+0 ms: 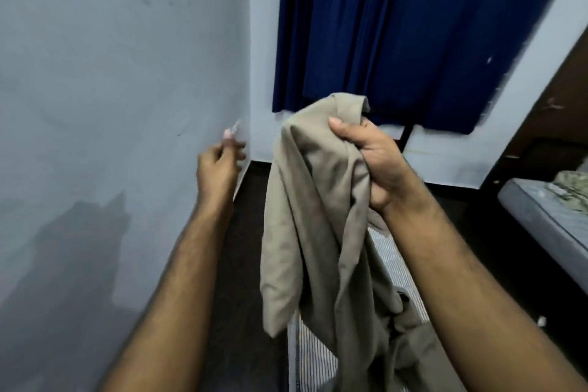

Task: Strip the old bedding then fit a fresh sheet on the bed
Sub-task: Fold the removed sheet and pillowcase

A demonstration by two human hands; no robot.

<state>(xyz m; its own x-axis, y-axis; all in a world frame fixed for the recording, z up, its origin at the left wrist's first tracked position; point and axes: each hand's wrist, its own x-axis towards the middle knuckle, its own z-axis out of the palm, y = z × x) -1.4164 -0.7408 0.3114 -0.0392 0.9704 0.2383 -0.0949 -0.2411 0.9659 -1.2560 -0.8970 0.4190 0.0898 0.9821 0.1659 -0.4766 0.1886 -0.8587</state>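
Note:
My right hand point(370, 157) grips a bunched beige sheet point(315, 216) near its top and holds it up in front of me. The cloth hangs down in folds to a striped mattress point(391, 261) below, where more beige fabric lies crumpled. My left hand point(219, 165) is raised to the left of the sheet, apart from it, with fingers loosely curled and motion-blurred; it holds nothing I can make out.
A pale blue wall point(111, 89) runs close along the left. A dark blue curtain point(397, 25) hangs ahead. Dark floor point(251, 216) lies between wall and mattress. A second bed with a grey mattress point(541, 219) and patterned cloth stands at right.

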